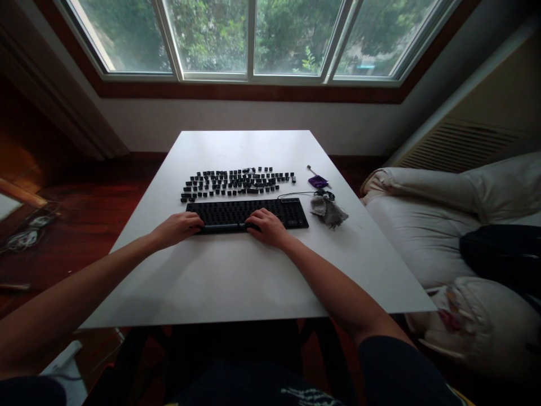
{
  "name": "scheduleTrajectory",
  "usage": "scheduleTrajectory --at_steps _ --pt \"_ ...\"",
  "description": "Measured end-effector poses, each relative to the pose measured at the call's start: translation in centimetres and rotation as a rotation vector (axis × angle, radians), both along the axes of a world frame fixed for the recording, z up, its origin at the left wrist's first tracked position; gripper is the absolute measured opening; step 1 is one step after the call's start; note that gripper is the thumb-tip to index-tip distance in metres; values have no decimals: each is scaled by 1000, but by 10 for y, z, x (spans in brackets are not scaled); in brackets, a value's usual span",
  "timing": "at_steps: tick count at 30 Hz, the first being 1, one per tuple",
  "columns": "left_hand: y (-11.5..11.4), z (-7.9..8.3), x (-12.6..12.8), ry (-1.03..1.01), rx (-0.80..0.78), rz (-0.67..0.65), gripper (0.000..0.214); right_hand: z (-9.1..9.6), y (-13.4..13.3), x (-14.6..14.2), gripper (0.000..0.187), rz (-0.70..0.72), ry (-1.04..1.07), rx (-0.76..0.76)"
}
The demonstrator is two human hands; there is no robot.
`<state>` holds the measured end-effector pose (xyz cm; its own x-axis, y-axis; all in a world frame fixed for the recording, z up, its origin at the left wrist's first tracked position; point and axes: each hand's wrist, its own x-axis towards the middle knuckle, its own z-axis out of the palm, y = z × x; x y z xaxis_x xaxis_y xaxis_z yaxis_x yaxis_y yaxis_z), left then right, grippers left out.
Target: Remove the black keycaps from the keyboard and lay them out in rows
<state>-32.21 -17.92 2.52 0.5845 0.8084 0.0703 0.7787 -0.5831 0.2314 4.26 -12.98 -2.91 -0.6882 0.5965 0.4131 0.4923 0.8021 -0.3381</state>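
Note:
A black keyboard [236, 211] lies on the white table in front of me, with most of its keys removed. My left hand [181, 226] is closed at its front left corner, the fingertips on the edge. Along the front middle, my right hand [267, 225] has its fingers curled on the bottom row, thumb at the edge. A long pale-grey strip, perhaps the space bar, runs between both hands. Behind the keyboard, many loose black keycaps [228, 182] are spread in rough rows. The fingertips partly hide what they press.
Right of the keyboard lie a grey cloth [329, 212], a coiled cable [324, 194], a purple cloth or pouch [318, 181] and a thin stick-like tool [311, 170]. The white table [253, 282] faces a window; a cream sofa [414, 225] stands at right.

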Motion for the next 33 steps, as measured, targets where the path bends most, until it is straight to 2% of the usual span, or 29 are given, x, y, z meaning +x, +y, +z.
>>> scheduleTrajectory --at_steps 9,15,17,19,23,28,33 --pt "-5 -6 7 24 52 -35 27 0 0 -1 21 -15 -7 -6" --pt "-3 -10 3 -59 32 13 28 1 -2 -2 20 -27 -18 8" --pt "5 -8 -4 -103 44 71 27 2 -3 -2 20 -36 -25 11" --pt "18 -6 -14 -113 136 167 28 2 -3 -3 21 -37 -27 13" --pt "50 -2 -33 -16 277 275 31 1 -2 -2 20 -28 -17 14" --pt "81 -2 -45 117 279 220 28 -1 -1 0 19 -26 -17 22" --pt "95 -2 -47 215 256 132 27 0 -1 0 19 -27 -11 11"
